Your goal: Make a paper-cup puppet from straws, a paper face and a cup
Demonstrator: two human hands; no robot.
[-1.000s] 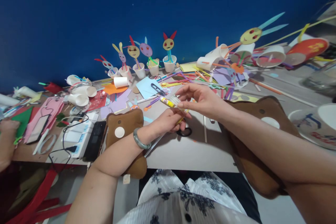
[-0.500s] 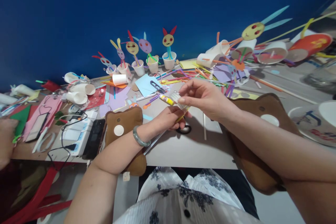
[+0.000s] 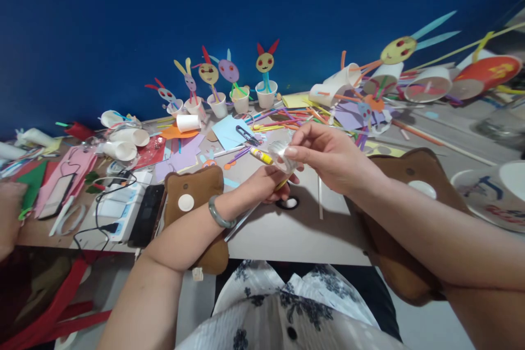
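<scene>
Above the table's middle, my right hand [image 3: 326, 153] pinches a clear, shiny round thing [image 3: 282, 154] that looks like a roll of clear tape. My left hand [image 3: 268, 183] is closed just below it, around a thin yellow piece [image 3: 283, 182] mostly covered by the fingers. The two hands nearly meet. Beyond the left fingers lies a yellow tube with a white label [image 3: 261, 156]. A black ring-shaped handle [image 3: 288, 203] shows on the table under the hands; the rest of it is hidden.
Paper cups with rabbit-faced figures [image 3: 266, 90] stand along the blue wall. Colored sticks [image 3: 299, 116] and paper [image 3: 225, 130] lie scattered. Brown cushions [image 3: 194, 197] flank my arms. A power strip [image 3: 131, 205] sits left, near another person's hand [image 3: 10, 213].
The clear round thing has turned and now shows more of its curved face. My right fingers have shifted slightly right with it, while the left hand stays nearly in place.
</scene>
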